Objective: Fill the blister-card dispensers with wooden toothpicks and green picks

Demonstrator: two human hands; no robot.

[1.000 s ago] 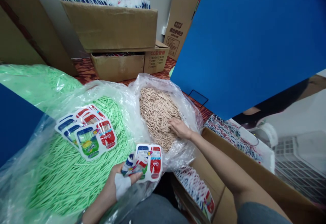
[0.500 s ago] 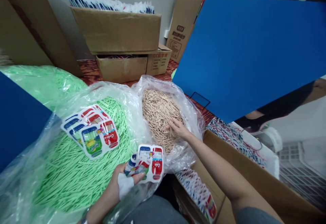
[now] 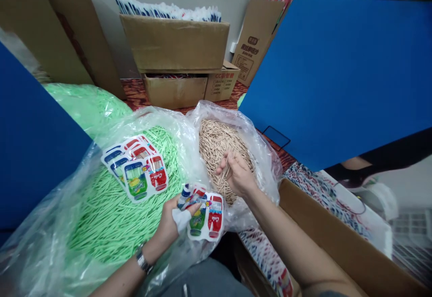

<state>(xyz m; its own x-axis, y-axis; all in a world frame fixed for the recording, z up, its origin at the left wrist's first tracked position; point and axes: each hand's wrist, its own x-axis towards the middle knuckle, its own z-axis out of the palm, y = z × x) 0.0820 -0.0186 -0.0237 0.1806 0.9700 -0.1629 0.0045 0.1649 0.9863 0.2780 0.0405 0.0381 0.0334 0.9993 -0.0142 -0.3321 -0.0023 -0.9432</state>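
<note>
My left hand, with a white wrap at the thumb, is closed on several flat bottle-shaped pouches printed in red and blue-green. Over a clear bag of thin brown sticks, my right hand is closed in a pinch; a few brown sticks show at its fingertips. To the left, a larger clear bag holds thin green sticks. On these green sticks lies a fanned pile of similar pouches, with green and brown sticks showing through their windows.
A cardboard box packed with pouches stands on other boxes at the back. Blue panels rise at the right and left. An open carton stands at my right, with more pouches beside it. Part of another person shows at the right edge.
My right hand has gone from spread fingers on the brown sticks to a pinch, lifted slightly. The pouches in my left hand have shifted and fanned. The view has swung left.
</note>
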